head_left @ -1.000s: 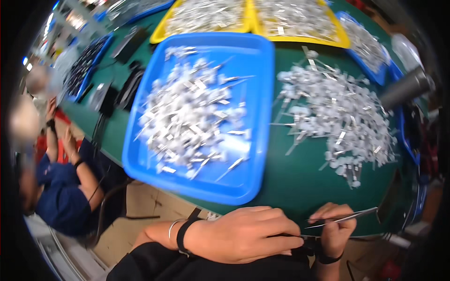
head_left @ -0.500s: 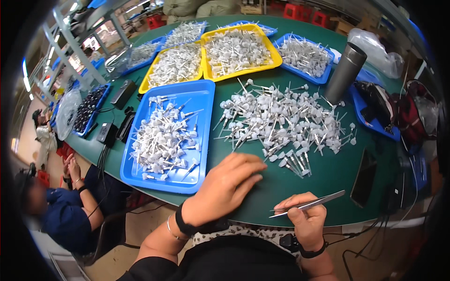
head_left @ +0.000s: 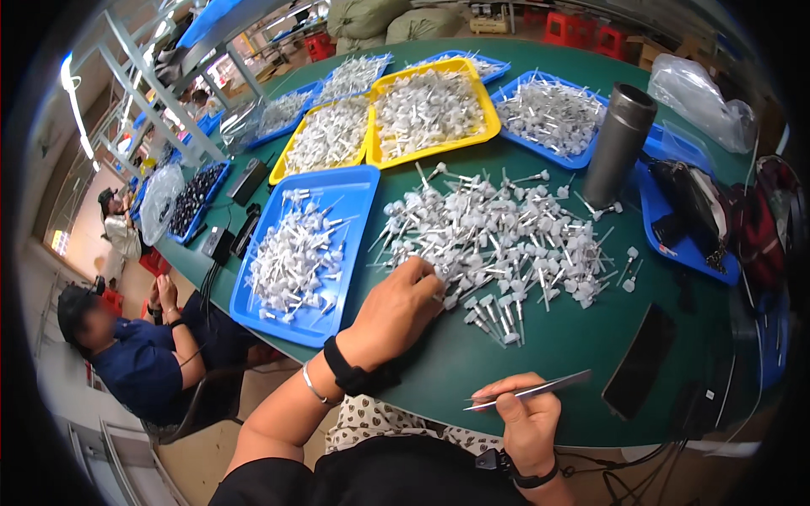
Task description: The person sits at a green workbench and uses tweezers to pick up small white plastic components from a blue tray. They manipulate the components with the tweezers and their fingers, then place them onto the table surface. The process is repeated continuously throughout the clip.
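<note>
My left hand (head_left: 396, 308) is at the near left edge of a loose pile of small white plastic parts with metal pins (head_left: 498, 228). Its fingers are bent and drawn together, tips down among the parts; what lies between them is hidden. In my right hand (head_left: 530, 426), a pair of metal tweezers (head_left: 557, 384) is gripped between thumb and fingers, above the table's front edge. A blue tray (head_left: 359, 194) of the same white parts stands left of the pile. A few parts lie side by side at the pile's near edge.
Two yellow trays (head_left: 488, 135) and several blue trays of white parts stand farther back. A dark grey cylinder (head_left: 620, 148) rises right of the pile. A black phone (head_left: 639, 361) lies near the right edge. At the left sits another person (head_left: 139, 363).
My left hand has reached farther forward to the pile's edge, and its spread fingers have drawn together. The head view has shifted; my right hand still grips the tweezers.
</note>
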Motion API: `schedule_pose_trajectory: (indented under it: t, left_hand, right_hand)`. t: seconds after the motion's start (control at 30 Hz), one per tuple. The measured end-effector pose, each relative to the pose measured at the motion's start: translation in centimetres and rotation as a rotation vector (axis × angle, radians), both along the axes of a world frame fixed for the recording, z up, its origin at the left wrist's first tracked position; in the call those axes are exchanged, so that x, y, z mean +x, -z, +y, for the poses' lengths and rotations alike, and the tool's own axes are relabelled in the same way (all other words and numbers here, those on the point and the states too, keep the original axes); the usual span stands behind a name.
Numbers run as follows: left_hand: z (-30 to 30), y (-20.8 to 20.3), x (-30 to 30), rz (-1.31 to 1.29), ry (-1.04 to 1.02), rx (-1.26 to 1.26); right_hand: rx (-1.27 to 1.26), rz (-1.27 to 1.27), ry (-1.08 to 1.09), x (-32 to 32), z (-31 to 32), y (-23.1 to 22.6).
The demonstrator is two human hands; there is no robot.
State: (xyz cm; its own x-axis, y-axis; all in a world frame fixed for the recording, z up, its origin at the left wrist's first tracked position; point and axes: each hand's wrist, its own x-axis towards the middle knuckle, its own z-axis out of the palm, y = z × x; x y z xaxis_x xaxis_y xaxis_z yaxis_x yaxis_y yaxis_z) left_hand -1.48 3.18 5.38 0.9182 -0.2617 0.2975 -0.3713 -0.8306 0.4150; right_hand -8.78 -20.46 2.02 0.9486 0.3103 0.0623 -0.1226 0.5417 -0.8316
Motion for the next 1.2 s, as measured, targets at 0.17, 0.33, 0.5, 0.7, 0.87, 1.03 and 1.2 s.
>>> schedule_pose_trajectory:
  t: [0.17, 0.33, 0.5, 0.7, 0.87, 1.03, 1.2]
  left_hand:
    - [0.2, 0.2, 0.3, 0.122, -0.025, -0.307]
    - [1.6, 0.8, -0.1, 0.167, -0.114, -0.607]
    - [2.7, 0.9, -2.2, 0.188, -0.112, -0.779]
    - [1.7, 2.8, -10.5, 0.111, 0.005, -0.929]
    - [1.2, 5.8, -16.1, 0.017, 0.028, -0.966]
    - [1.2, 6.4, -17.6, -0.037, 0.023, -0.964]
    - [1.9, 7.0, -17.9, -0.024, 0.033, -0.902]
  right_hand:
    - [-0.076, -0.055, 0.096, -0.6, 0.1, 0.1]
    - [-0.082, -0.124, 0.24, -2.1, 1.5, -0.4]
    - [-0.119, -0.158, 0.285, -4.8, 3.4, -0.7]
    - [-0.144, -0.212, 0.303, -7.0, 5.7, -0.7]
    - [-0.154, -0.277, 0.279, -8.0, 7.3, 0.5]
    - [-0.181, -0.322, 0.269, -9.3, 8.6, 1.0]
    - [-0.264, -0.483, 0.304, -9.7, 9.0, 1.2]
